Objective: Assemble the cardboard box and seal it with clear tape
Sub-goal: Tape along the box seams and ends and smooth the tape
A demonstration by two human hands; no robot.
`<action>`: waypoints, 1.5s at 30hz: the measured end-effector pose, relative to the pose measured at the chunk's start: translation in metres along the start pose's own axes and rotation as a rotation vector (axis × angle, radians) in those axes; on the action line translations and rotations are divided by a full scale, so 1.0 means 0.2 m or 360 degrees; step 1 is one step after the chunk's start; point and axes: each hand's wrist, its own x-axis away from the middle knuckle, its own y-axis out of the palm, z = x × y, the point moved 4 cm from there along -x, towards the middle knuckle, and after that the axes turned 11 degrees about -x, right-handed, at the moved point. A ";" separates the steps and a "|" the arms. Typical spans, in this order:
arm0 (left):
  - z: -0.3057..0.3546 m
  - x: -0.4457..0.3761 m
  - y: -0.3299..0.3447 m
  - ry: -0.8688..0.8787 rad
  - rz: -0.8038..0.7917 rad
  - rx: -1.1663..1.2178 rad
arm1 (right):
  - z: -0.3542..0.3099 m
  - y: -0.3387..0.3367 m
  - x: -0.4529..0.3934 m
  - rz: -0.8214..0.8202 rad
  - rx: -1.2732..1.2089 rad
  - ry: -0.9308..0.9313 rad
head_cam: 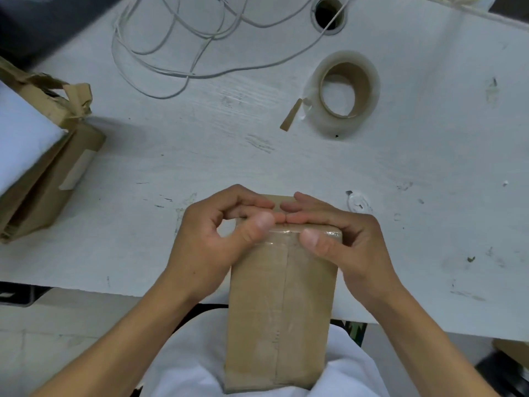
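White table [400,173]; both hands' fingers [312,217] on taped cardboard box [282,310].

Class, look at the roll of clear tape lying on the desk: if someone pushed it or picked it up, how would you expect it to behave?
The tape roll lies flat on its side, so a push would probably slide it, not roll it. Its cardboard core looks stiff enough to grip. The loose end, tabbed with a brown strip, may flop and stick.
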 end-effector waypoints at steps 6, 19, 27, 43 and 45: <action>0.00 0.05 0.03 -0.0346 0.0054 0.0439 | 0.01 0.09 0.03 0.0206 -0.0186 0.0208; 0.04 0.06 0.09 -0.0283 0.0522 0.0081 | 0.02 0.10 0.01 0.0411 -0.0417 0.0217; -0.05 0.12 0.05 0.0191 0.0314 0.0351 | 0.07 0.05 0.07 0.0353 -0.0058 -0.0438; -0.16 0.04 0.01 0.0026 -0.0074 -0.0023 | 0.09 0.00 -0.03 0.0050 0.0250 -0.0201; -0.11 0.09 -0.02 -0.0042 0.0061 -0.0321 | -0.01 0.01 -0.02 0.0101 0.0513 -0.0169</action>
